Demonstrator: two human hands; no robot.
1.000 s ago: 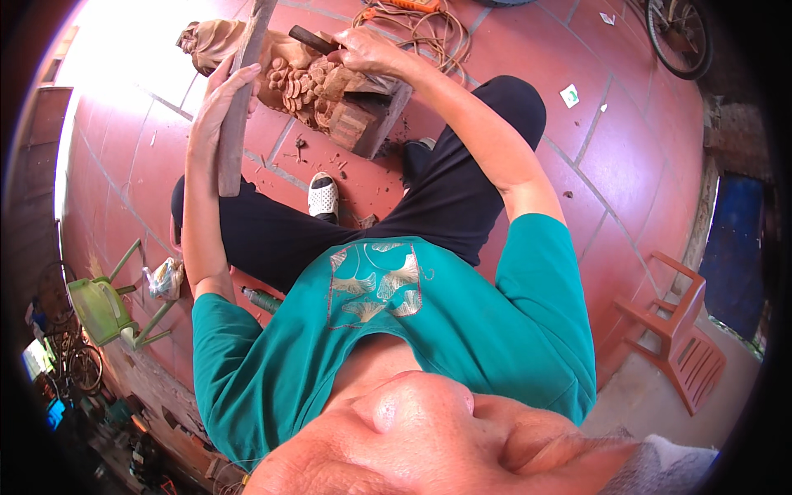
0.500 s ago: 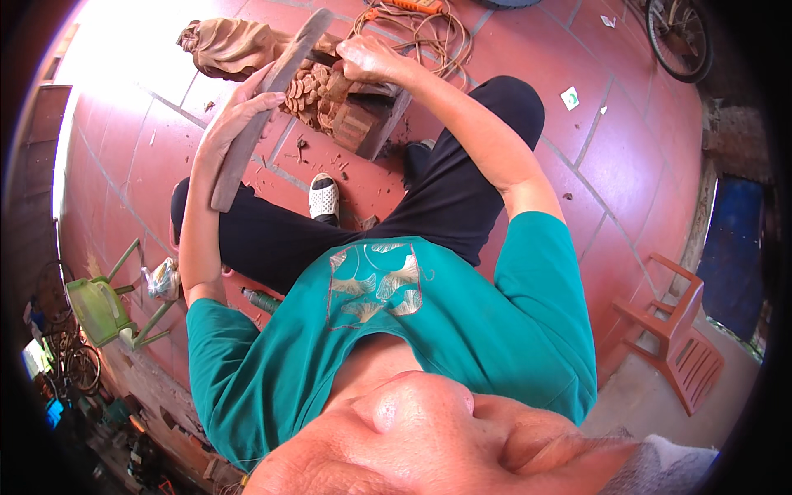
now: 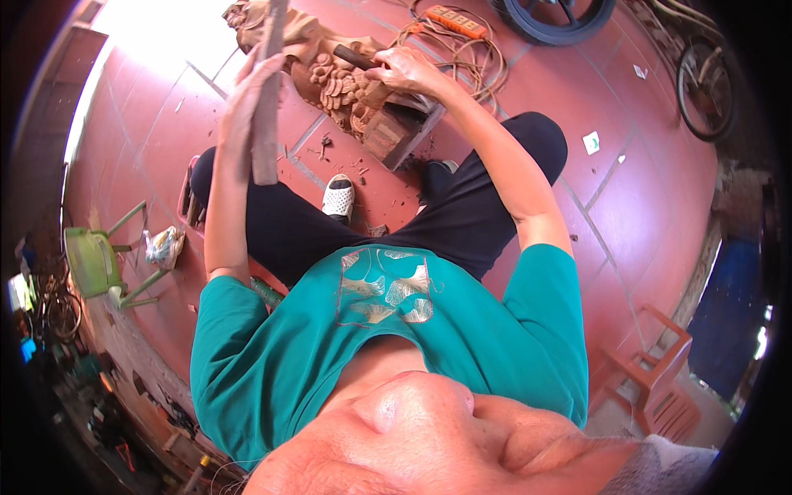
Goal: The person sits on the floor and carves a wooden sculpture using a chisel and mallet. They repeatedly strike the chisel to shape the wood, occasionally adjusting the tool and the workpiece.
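My left hand [image 3: 252, 95] is wrapped round a long flat wooden bar [image 3: 266, 136], raised nearly upright beside a carved wooden figure [image 3: 309, 41]. The figure lies on the floor between and beyond my feet, with drapery folds at its far left and rounded, scale-like relief [image 3: 337, 87] nearer its blocky base [image 3: 396, 136]. Closed over the carving, my right hand [image 3: 408, 70] grips a dark rod-like tool [image 3: 355, 56], whose kind I cannot make out. Its end points left over the relief.
Wood chips [image 3: 325, 148] litter the red tiles by my white sandal [image 3: 338, 196]. Behind the carving lie an orange power strip [image 3: 455, 22] with coiled cord and a wheel [image 3: 553, 21]. A green chair [image 3: 92, 262] stands left, a reddish plastic chair [image 3: 660, 371] right.
The bar has swung from a slant to nearly upright in my left hand. My view has shifted, so the carving and floor things appear further right and partly lower. Both hands keep their grip.
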